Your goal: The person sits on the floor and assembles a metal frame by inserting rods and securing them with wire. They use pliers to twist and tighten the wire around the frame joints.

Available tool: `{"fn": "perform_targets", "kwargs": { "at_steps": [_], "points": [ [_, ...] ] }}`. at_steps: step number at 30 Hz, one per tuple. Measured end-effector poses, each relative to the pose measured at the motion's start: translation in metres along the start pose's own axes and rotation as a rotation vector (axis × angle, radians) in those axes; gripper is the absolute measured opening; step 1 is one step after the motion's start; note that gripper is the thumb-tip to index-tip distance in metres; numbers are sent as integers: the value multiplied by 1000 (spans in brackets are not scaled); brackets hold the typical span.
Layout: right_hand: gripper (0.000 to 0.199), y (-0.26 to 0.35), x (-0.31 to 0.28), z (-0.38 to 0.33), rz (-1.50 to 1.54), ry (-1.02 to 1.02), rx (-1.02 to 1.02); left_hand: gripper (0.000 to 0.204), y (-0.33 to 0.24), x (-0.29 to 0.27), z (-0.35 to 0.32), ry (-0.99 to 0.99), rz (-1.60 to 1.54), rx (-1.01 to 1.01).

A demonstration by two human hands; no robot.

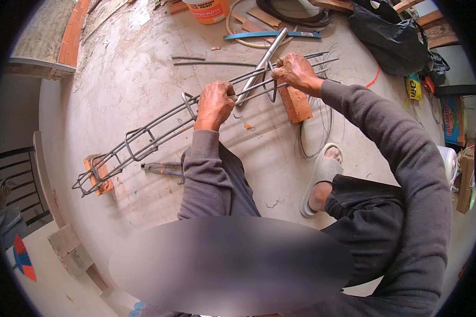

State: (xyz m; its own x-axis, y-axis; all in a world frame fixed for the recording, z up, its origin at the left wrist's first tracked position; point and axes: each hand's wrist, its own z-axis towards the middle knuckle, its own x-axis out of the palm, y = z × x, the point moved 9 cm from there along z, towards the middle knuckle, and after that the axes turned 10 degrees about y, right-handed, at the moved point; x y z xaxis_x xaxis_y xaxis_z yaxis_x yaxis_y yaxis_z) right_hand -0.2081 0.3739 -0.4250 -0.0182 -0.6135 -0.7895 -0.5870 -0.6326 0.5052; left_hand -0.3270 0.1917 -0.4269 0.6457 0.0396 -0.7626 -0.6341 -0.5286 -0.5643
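A long rebar cage of dark steel bars with bent stirrups runs slantwise from near left to far right. Its near end lies on an orange brick, and a second orange brick is under the far part. My left hand is closed at the cage's middle, fingers curled over the bars. Farther right, my right hand pinches the cage's bars beside a loose-looking stirrup; its fingertips are partly hidden. A silvery metal tube crosses beneath the bars between my hands.
Pincers lie on the floor by my left knee. Thin wire loops near my sandalled foot. Short rods, a blue strip and an orange-white bucket lie beyond the cage. A black bag sits far right.
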Motion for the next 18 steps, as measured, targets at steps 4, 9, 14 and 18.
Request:
{"fn": "perform_targets", "kwargs": {
  "at_steps": [4, 9, 14, 18],
  "points": [
    [31, -4, 1, 2, 6, 12, 22, 15, 1, 7, 3, 13, -17, 5],
    [28, -6, 4, 4, 2, 13, 46, 15, 6, 12, 5, 35, -1, -5],
    [27, 1, 3, 8, -48, 39, 14, 16, 7, 13, 8, 41, 25, 3],
    [27, 12, 1, 3, -49, 80, 47, 14, 6, 12, 6, 45, 53, 6]
  ]
}}
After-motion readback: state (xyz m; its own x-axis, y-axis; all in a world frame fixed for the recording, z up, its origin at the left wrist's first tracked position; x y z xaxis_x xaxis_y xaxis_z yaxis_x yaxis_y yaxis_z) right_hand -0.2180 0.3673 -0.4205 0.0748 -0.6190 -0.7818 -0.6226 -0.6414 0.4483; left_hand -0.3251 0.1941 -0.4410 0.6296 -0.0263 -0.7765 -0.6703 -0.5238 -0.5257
